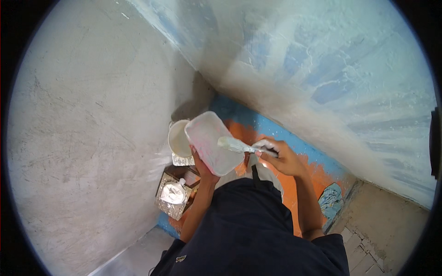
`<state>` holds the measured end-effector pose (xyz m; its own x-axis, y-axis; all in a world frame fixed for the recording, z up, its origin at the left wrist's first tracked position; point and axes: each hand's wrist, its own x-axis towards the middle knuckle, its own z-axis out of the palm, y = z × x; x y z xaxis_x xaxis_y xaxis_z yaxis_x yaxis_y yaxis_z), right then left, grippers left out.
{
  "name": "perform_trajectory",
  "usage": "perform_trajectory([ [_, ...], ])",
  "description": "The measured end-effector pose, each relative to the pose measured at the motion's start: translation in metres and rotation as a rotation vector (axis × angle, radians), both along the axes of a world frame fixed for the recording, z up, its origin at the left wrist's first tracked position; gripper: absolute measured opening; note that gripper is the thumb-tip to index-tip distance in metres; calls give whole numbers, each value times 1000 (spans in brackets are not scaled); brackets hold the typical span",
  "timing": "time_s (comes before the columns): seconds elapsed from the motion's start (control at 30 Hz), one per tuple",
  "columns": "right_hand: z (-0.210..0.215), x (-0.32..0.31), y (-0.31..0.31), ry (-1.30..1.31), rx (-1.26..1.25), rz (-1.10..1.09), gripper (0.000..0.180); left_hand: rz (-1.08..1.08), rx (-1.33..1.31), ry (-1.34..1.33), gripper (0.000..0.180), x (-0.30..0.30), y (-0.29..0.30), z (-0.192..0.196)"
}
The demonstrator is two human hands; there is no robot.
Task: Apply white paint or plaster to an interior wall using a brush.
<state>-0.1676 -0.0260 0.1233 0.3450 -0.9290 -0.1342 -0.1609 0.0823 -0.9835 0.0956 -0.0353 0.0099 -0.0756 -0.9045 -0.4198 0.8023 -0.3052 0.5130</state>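
My left hand (202,163) is closed on the side of a shallow white rectangular plastic tub (209,133). Pink stains and a pale film coat its inside. In my right hand (283,158) is a putty knife (235,144), gripped by the handle, its blade smeared with whitish paste. The blade hangs over the tub's right part; whether it touches the tub I cannot tell. White residue marks my right fingers.
A round white bucket (178,139) stands behind the tub. Lower left is a spattered box (171,198) with a white-coated lid on it. Walls (313,69) meet in a corner ahead. A bluish crumpled cloth (330,201) lies on the orange and blue floor (292,198).
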Motion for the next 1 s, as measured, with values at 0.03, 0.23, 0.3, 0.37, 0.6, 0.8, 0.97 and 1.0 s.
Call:
perform_trajectory([
  [0.03, -14, 8, 0, -68, 76, -24, 24, 9, 14, -14, 71, 5, 0, 4],
  [0.23, -42, 62, -13, -99, 29, -240, 35, 40, 40, 99, 69, 55, -8, 1],
  [0.3, -51, 81, -23, -239, 185, -347, 36, 33, 12, 118, 69, 74, -16, 1],
  [0.37, -60, 105, -33, -233, 162, -442, 35, 41, -11, 89, 69, 95, -26, 4],
  [0.6, -41, 188, -59, -331, 129, -718, 29, -79, -38, 163, 70, 183, -56, 6],
  [0.8, -87, 225, -90, -241, 34, -792, 25, -76, -75, 85, 68, 241, -87, -6],
  [0.97, -187, 180, -152, -465, 237, -933, 25, -169, -65, 135, 66, 276, -106, -13],
  [1.0, -207, 167, -167, -411, 248, -953, 23, -181, -45, 182, 65, 284, -108, -15],
])
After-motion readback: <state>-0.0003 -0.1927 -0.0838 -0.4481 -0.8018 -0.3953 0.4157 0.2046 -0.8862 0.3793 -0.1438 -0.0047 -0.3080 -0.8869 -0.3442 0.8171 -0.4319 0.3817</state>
